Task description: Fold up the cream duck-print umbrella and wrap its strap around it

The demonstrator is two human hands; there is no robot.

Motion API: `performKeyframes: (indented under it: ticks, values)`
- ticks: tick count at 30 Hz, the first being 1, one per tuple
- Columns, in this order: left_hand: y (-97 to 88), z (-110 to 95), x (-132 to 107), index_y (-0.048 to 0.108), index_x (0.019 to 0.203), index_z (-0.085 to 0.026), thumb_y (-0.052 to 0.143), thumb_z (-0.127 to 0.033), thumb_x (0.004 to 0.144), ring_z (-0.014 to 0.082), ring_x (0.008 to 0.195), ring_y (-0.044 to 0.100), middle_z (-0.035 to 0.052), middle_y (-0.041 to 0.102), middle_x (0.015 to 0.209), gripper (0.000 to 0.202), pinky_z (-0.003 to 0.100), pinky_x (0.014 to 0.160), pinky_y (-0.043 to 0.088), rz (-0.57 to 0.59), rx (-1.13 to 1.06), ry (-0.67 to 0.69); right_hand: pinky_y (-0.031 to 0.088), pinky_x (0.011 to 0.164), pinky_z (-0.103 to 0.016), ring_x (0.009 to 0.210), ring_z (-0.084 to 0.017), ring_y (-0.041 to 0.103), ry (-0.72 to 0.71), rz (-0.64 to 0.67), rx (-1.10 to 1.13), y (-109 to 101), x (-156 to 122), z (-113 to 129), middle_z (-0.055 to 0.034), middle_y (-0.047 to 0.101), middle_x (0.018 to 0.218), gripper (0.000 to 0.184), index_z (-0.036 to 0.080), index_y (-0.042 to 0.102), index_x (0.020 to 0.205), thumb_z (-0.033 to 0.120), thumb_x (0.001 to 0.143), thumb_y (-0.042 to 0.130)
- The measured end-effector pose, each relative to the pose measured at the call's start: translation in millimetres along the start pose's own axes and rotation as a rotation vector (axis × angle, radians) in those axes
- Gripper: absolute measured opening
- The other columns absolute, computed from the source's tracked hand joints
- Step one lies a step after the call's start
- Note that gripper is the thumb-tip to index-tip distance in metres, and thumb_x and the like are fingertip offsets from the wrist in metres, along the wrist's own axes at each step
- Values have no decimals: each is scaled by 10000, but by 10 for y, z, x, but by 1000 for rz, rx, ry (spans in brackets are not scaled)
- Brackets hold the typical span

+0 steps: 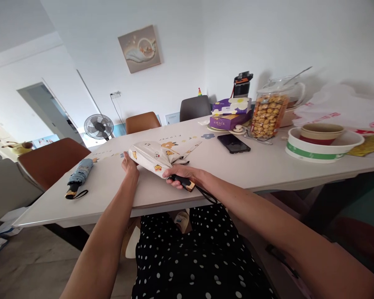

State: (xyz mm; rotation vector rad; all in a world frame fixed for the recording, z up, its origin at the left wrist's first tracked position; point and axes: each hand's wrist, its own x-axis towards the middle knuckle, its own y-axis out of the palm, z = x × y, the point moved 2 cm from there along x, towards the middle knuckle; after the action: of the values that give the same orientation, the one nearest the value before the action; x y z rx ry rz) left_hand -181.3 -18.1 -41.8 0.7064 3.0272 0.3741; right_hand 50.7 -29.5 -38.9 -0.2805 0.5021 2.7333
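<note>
stretching across the view, a white table (152, 189); by its near edge, a loosely gathered cream umbrella (149, 157) with cartoon prints, held between both hands; well left of it, a furled blue umbrella (82, 169) lies on the tabletop; the right hand (184, 172) has its fingers curled round the cream one where fabric meets handle (183, 182); the left hand (130, 165) touches the opposite end, fingertips partly hidden, so whether they pinch i cannot tell; beyond, a dark phone (233, 143) lies flat

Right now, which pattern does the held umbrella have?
The umbrella is off-white with small cartoon prints, in the head view.
</note>
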Motion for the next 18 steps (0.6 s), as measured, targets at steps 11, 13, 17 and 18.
performKeyframes:
  ticks: [11,13,17,18]
  values:
    - [-65,0,-38,448,649,-193,375,-487,870,102,514,497,-1,455,616,375,232,494,477,-37,113,-1,365,295,-165,348,-52,402,-48,-55,6,8,-14,-8,37,510,562,105,147,480,763,185,774,577]
    - [-83,-16,-82,443,662,-193,357,-505,872,98,518,501,2,467,651,386,234,499,484,-37,117,13,380,302,-166,350,-51,412,-71,-101,13,3,-9,-10,37,514,564,129,145,482,754,189,759,603]
    - [30,-52,-252,526,753,-168,401,-602,823,132,596,577,43,556,738,457,289,574,531,337,-23,-55,425,331,-170,373,-61,455,-85,-156,-13,17,-5,-13,24,540,555,155,137,488,724,195,741,631]
    - [74,-60,-304,560,800,-161,437,-608,806,147,642,600,58,586,772,464,297,605,537,468,-74,-93,436,340,-174,384,-67,473,-92,-160,-35,25,-6,-15,12,561,563,149,132,495,726,197,742,628]
